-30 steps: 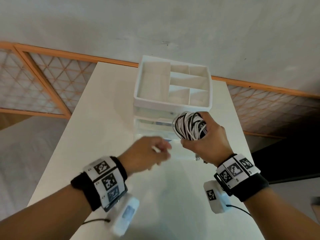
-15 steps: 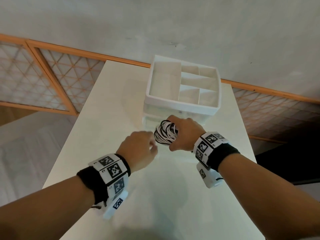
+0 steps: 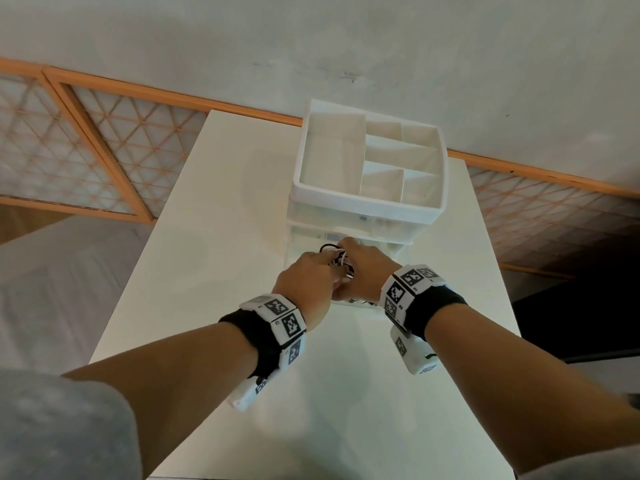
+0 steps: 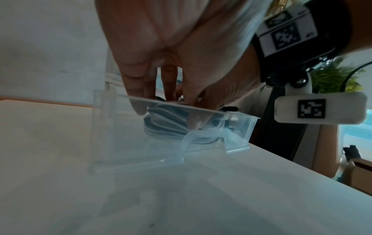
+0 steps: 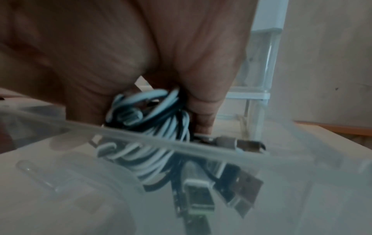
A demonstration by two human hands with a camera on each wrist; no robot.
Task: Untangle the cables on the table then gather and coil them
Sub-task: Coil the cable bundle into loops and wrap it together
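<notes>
A coil of black and white cables [image 3: 334, 258] sits low in the pulled-out clear drawer [image 3: 301, 244] of a white organizer [image 3: 367, 202]. My right hand [image 3: 363, 268] grips the coil from the right. In the right wrist view its thumb and fingers close round the cable coil [image 5: 153, 114], and USB plugs [image 5: 197, 190] hang behind the drawer's clear front wall [image 5: 201, 147]. My left hand [image 3: 311, 278] reaches in from the left. In the left wrist view my left hand [image 4: 165, 117] has fingers and thumb down on either side of the cable coil [image 4: 171, 128], inside the drawer [image 4: 241, 132].
The organizer has open compartments on top and stands at the far middle of the white table [image 3: 225, 237]. The table's right edge [image 3: 498, 271] is close to the drawer. An orange-framed lattice panel [image 3: 104, 150] runs behind the table along the wall.
My right hand has lowered the coil from above the drawer down into it. My left hand has moved right, from the drawer's front onto the coil.
</notes>
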